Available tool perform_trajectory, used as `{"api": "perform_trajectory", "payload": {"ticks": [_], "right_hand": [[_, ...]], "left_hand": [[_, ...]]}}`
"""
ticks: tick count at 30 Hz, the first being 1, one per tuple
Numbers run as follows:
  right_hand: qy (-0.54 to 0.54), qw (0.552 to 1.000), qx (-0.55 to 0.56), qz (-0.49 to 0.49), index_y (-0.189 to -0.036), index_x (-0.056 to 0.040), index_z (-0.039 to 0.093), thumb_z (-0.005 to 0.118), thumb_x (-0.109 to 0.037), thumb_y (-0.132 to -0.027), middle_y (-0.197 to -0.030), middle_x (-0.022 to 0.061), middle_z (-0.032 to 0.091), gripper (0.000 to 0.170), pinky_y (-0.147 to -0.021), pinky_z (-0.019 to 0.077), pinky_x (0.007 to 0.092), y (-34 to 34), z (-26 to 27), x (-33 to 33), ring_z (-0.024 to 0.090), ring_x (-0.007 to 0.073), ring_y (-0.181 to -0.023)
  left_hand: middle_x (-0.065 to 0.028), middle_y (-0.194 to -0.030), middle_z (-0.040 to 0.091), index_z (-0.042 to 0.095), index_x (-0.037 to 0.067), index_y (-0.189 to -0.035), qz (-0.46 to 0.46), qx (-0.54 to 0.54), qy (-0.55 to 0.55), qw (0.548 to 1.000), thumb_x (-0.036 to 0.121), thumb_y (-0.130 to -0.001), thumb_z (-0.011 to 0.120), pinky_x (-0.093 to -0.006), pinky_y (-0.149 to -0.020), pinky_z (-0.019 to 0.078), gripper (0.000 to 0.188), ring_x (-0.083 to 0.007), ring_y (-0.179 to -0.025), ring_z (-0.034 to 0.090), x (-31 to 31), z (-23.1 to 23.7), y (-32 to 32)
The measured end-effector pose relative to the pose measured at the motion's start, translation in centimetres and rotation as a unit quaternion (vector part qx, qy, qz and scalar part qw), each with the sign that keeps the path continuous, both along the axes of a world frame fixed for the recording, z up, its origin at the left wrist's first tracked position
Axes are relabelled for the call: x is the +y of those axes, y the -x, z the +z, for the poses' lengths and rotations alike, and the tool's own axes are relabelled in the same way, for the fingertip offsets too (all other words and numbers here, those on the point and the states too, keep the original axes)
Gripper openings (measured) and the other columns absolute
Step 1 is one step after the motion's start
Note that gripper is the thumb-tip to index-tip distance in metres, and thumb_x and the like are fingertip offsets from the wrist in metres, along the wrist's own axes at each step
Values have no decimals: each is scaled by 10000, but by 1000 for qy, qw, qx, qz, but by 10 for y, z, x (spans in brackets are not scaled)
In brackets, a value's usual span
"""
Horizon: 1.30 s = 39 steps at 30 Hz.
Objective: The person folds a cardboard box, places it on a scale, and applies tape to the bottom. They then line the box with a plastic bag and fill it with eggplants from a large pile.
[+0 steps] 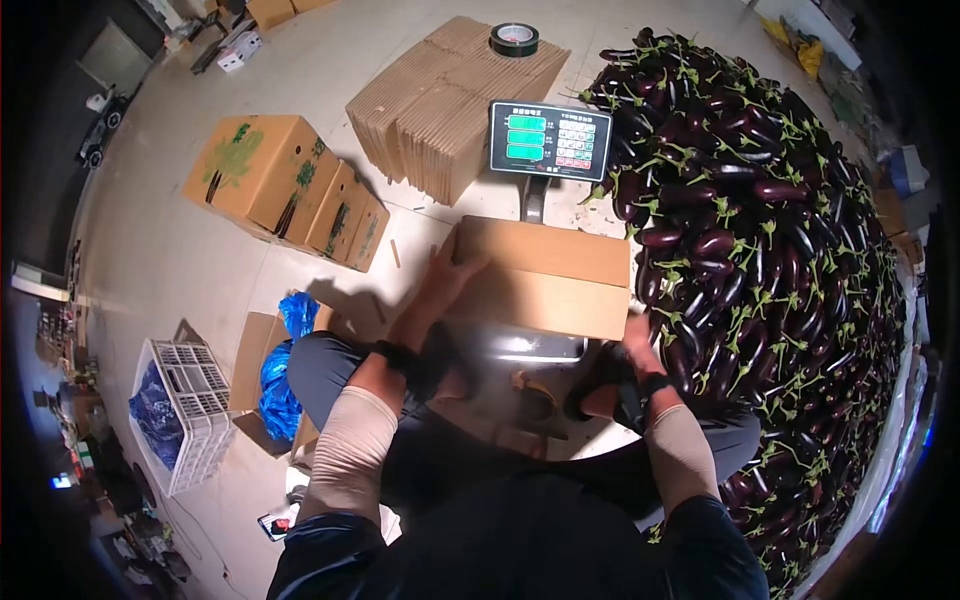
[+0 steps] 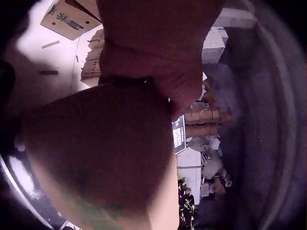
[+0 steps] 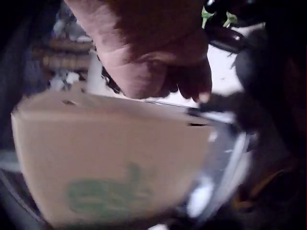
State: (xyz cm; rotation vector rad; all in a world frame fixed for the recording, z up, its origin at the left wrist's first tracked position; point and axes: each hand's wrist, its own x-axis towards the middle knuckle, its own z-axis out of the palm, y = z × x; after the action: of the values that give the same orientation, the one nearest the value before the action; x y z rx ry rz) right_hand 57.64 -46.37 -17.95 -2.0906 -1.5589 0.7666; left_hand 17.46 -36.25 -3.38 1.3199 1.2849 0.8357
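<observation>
A closed cardboard box point(image 1: 545, 280) lies over the metal platform point(image 1: 535, 347) of a digital scale, whose front part shows below it. My left hand point(image 1: 455, 272) grips the box's left end, with the thumb over the top edge. Close up in the left wrist view, that hand point(image 2: 153, 62) bends over the box's dark, shaded end. At the near right corner, my right hand point(image 1: 637, 330) holds the box low down. Its fingers are curled at the box edge in the right wrist view, where green print point(image 3: 110, 189) marks the cardboard. The scale's display point(image 1: 550, 140) stands lit behind the box.
A large heap of eggplants point(image 1: 750, 230) fills the right side. Flattened cartons point(image 1: 440, 110) with a tape roll point(image 1: 514, 40) on top stand behind the scale. Printed boxes point(image 1: 285, 190), a white crate point(image 1: 190, 400) and blue plastic bags point(image 1: 283, 385) are at left.
</observation>
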Motion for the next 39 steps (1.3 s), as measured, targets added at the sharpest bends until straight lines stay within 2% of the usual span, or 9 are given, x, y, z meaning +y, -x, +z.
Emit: {"api": "perform_trajectory", "payload": {"ticks": [3,5,7,18,23,25,28,33,39], "right_hand": [[169,822,440,319,-697,-11,670,602,-107,-842,-612,120,617,186,-527,527,353,2,-117,-59,656,251,-571],[102,899,5,426,-1134,-58,664,503,-191,-962,-928,153,695,271,-708,540,358,70,-48,-98,686,235,-824],[-36,918,109,379,-1012,1,675,605,-117,-805,-863,198,685,248,-790,558,422,106,-68,-109,682,396,-848],[236,901,-54,359,-1030,8,672,589,-105,-766,-1028,266,676,300,-854,531,481,103,-148,-142,656,429,-953],[349,807,-123,459,-974,21,684,609,-136,-750,-1003,259,688,284,-828,536,474,117,-41,-78,669,410,-946],[178,848,202,457,-1074,45,637,638,-183,-748,-951,266,690,398,-821,535,472,123,20,-61,679,409,-923],[229,813,-85,528,-1273,63,469,698,-177,-749,-950,284,676,620,-838,528,462,147,130,-40,670,405,-950],[-74,921,96,370,-1186,3,565,774,-121,-693,-1086,206,624,549,-879,526,409,140,264,-18,636,380,-1020],[-286,938,73,180,-1242,0,514,646,23,-690,-1139,129,592,567,-960,479,357,94,241,34,597,239,-1060]], "left_hand": [[-161,-1467,460,264,-15,-1532,31,58,14,998,252,-910,688,-349,-1105,364,799,-239,-1334,448,-4,6,-4],[-163,-1467,459,266,-18,-1530,31,41,23,998,253,-915,683,-344,-1106,363,791,-238,-1337,445,-6,9,-4],[-165,-1466,459,268,-22,-1528,35,25,28,999,255,-920,679,-339,-1107,362,784,-237,-1339,442,-8,17,-8],[-194,-1426,507,293,-24,-1513,15,-13,-15,1000,251,-912,690,-357,-1086,398,771,-231,-1303,496,-10,-1,-3],[-211,-1421,507,289,-32,-1511,13,-18,-31,999,256,-920,678,-369,-1100,381,764,-253,-1316,486,-12,3,-5],[-216,-1422,505,288,-36,-1510,9,26,-60,998,257,-925,671,-373,-1104,374,759,-257,-1323,480,-14,7,-5],[-227,-1446,477,269,-45,-1513,21,-10,-44,999,255,-931,655,-383,-1117,358,761,-276,-1344,460,-17,11,-7],[-249,-1494,411,245,-58,-1513,2,-65,-38,997,262,-922,650,-392,-1136,337,784,-312,-1386,416,-16,17,-6],[-178,-1414,514,252,-26,-1526,-13,-38,-86,996,206,-929,609,-345,-1078,384,734,-227,-1292,498,-2,-19,-2]]}}
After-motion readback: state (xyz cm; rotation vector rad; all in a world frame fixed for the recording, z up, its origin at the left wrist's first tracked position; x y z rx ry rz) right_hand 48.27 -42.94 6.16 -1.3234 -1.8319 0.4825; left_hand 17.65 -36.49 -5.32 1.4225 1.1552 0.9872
